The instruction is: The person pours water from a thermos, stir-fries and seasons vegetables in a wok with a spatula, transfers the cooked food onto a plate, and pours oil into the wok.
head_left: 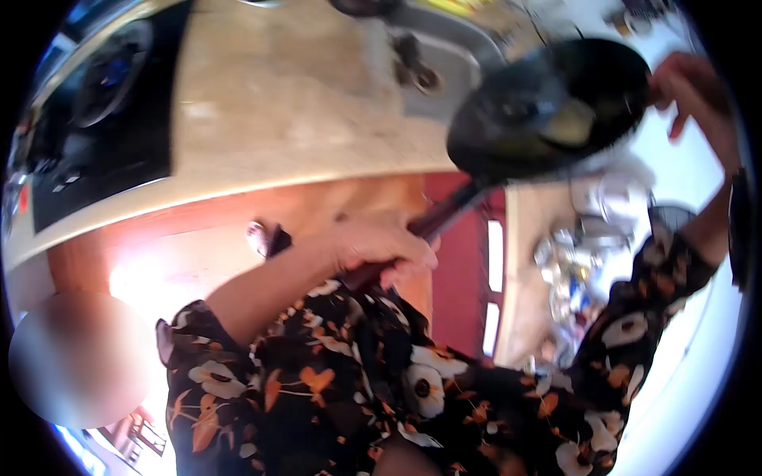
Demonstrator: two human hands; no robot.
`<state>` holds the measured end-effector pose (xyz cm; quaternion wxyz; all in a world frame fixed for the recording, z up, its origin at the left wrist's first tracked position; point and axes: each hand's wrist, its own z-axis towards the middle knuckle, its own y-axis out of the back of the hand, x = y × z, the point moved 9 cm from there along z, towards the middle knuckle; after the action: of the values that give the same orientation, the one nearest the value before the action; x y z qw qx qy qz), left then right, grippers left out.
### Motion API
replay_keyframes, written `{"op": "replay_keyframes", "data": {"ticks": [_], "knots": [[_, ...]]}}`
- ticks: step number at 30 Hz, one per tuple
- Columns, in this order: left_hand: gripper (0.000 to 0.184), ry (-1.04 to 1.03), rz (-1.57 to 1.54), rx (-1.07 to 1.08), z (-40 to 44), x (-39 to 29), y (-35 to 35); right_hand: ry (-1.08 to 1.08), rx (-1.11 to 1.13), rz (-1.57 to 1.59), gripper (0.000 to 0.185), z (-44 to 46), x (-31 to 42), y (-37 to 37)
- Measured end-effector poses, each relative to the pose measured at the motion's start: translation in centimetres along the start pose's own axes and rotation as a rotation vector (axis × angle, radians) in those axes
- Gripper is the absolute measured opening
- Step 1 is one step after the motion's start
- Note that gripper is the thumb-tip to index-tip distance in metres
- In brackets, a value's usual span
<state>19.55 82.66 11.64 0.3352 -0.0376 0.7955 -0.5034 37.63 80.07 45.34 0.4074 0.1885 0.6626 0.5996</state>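
A deep, dark frying pan [548, 111] is held tilted in the air, level with the counter edge near the sink. Its long dark-reddish handle [452, 210] points back toward my body. My left hand [389, 247] is wrapped round that handle, close to my chest. At the far side of the pan, my right hand [690, 91] is closed on the rim or a small side grip; its fingers are partly blurred. A pale, yellowish patch [567, 123] shows inside the pan, and I cannot tell whether it is food or a reflection.
A metal sink [468, 40] lies beyond the pan, set in the beige counter [270, 95]. On the left is a black cooktop [103, 119]. Several steel vessels [615, 194] stand on the right-hand counter. Red cabinet fronts [460, 270] are below. A blurred person [83, 361] is at the left.
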Motion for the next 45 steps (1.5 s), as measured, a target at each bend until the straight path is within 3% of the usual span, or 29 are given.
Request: {"op": "replay_keyframes", "data": {"ticks": [5,6,7,8,11,13,15,17,19,21,24,27,29,32,45], "knots": [[0.015,-0.114,0.362,-0.23,-13.2,-0.2,2.8,-0.012,-0.092,0.329,0.028,-3.0,-0.5,2.8],[0.019,-0.099,0.473,-0.297,-16.7,0.7,4.6,-0.027,-0.115,0.441,0.028,-3.5,-1.1,2.8],[0.02,0.062,0.562,-0.433,-21.4,-0.2,4.3,-0.06,-0.164,0.587,0.029,-4.2,-2.3,2.5],[0.021,0.044,0.597,-0.461,-24.7,-0.1,4.8,-0.079,-0.228,0.756,0.029,-4.8,-3.3,1.7],[0.024,0.112,0.607,-0.84,-35.1,-1.1,5.3,-0.069,-0.446,1.265,0.035,-6.2,-4.2,-2.9],[0.021,0.128,0.695,-1.025,-40.9,-2.1,6.0,0.09,-0.443,1.583,0.037,-6.0,0.8,-4.9],[0.018,0.11,0.685,-1.149,-45.1,-2.9,6.5,0.048,-0.574,1.779,0.035,-6.4,3.1,-7.1],[0.018,0.069,0.65,-1.312,-49.0,-3.7,7.6,0.052,-0.599,1.835,0.035,-6.1,6.4,-7.9],[0.017,-0.053,0.617,-1.34,-51.4,-4.5,9.3,0.056,-0.612,1.889,0.034,-5.7,9.0,-8.2],[0.017,-0.123,0.613,-1.376,-52.9,-5.4,11.4,0.229,-0.523,1.812,0.036,-4.6,13.0,-7.3],[0.016,-0.157,0.608,-1.406,-54.0,-5.9,14.9,0.162,-0.574,1.718,0.036,-3.2,15.7,-7.3],[0.016,-0.207,0.54,-1.428,-54.0,-5.8,17.0,0.163,-0.577,1.681,0.035,-1.7,16.6,-7.4],[0.016,-0.236,0.455,-1.459,-54.1,-5.7,18.0,0.021,-0.619,1.664,0.035,-1.1,16.5,-7.9],[0.016,-0.255,0.448,-1.437,-53.9,-5.8,18.8,-0.018,-0.603,1.669,0.034,0.3,16.9,-8.3],[0.017,-0.215,0.493,-1.469,-54.0,-6.7,19.5,0.007,-0.59,1.734,0.031,4.4,20.2,-9.1]]}}
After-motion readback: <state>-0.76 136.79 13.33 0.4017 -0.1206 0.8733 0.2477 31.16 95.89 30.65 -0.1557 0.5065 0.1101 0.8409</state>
